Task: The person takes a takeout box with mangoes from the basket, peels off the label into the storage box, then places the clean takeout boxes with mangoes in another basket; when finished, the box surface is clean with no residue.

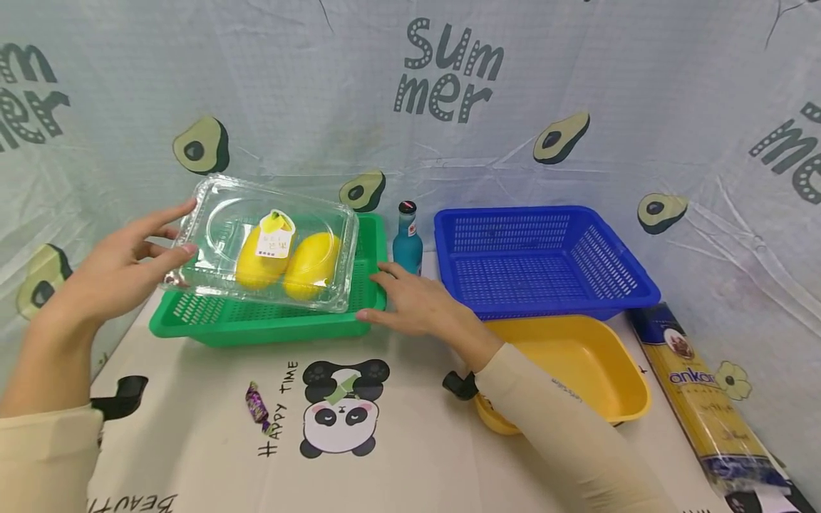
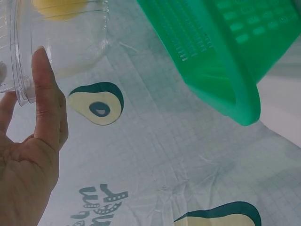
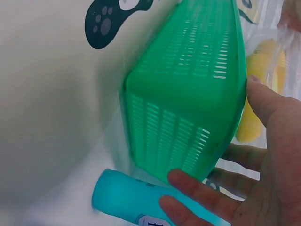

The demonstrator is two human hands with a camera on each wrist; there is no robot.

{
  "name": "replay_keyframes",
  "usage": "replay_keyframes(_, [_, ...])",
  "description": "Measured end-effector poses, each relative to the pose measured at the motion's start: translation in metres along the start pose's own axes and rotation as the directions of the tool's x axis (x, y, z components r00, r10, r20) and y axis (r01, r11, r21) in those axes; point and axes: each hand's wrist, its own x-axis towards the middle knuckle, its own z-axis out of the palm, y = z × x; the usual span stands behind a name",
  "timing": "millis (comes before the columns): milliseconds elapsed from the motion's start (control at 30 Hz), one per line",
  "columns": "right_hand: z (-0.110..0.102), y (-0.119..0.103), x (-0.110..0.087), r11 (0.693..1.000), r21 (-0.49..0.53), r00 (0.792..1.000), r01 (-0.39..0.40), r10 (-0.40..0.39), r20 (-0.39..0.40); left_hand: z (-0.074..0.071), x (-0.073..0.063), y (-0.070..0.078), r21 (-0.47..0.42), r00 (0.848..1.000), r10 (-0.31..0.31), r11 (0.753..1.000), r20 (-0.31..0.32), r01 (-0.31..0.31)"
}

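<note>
My left hand (image 1: pixel 122 263) pinches the left end of a clear plastic fruit box (image 1: pixel 214 274), its thumb on the near side. Two yellow mangoes (image 1: pixel 312 265) and a label show through the lid. The box is held tilted above the green basket (image 1: pixel 269 331). In the left wrist view the fingers lie along the box's rim (image 2: pixel 22 70). My right hand (image 1: pixel 417 303) is at the right end of the basket, fingers spread. The right wrist view shows its thumb at the rim (image 3: pixel 242 89) and its fingers outside the end wall, near a teal bottle (image 3: pixel 127 195).
Behind my right hand stands the teal bottle (image 1: pixel 407 249). A blue basket (image 1: pixel 513 267) and a yellow bin (image 1: pixel 564 345) are to the right, beside a spaghetti pack (image 1: pixel 705 399). A purple wrapped candy (image 1: pixel 256 404) lies in front of the green basket.
</note>
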Motion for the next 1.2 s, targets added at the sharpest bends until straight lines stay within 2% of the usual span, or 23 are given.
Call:
replay_keyframes(267, [-0.003,0.006,-0.01,1.0,-0.016,1.0,0.026,-0.025,0.007,0.001,-0.009,0.012,0.019,0.998,0.015,1.0,-0.057,-0.014])
replay_keyframes(433, [-0.004,0.01,-0.021,0.999,0.019,0.999,0.028,-0.029,0.019,0.004,-0.017,0.016,0.006,0.992,0.073,0.997,-0.107,-0.072])
replay_keyframes(600, [-0.009,0.016,-0.037,0.992,0.113,0.998,0.058,-0.062,0.03,0.01,-0.024,0.019,-0.047,0.981,0.145,0.987,-0.131,-0.152])
replay_keyframes(700, [-0.014,0.02,-0.049,0.98,0.189,0.997,0.063,-0.069,0.026,0.013,-0.026,0.02,-0.089,0.974,0.186,0.976,-0.128,-0.198])
replay_keyframes(800, [-0.02,0.023,-0.06,0.962,0.266,0.997,0.069,-0.075,0.011,0.016,-0.028,0.022,-0.132,0.975,0.191,0.97,-0.112,-0.205])
replay_keyframes(1000, [-0.024,0.032,-0.08,0.924,0.359,0.991,0.133,-0.116,-0.068,0.027,-0.034,0.024,-0.218,0.969,0.23,0.945,-0.09,-0.244])
replay_keyframes(1200, [-0.02,0.034,-0.098,0.89,0.391,0.97,0.235,-0.192,-0.146,0.044,-0.037,0.033,-0.303,0.946,0.317,0.897,-0.065,-0.322])
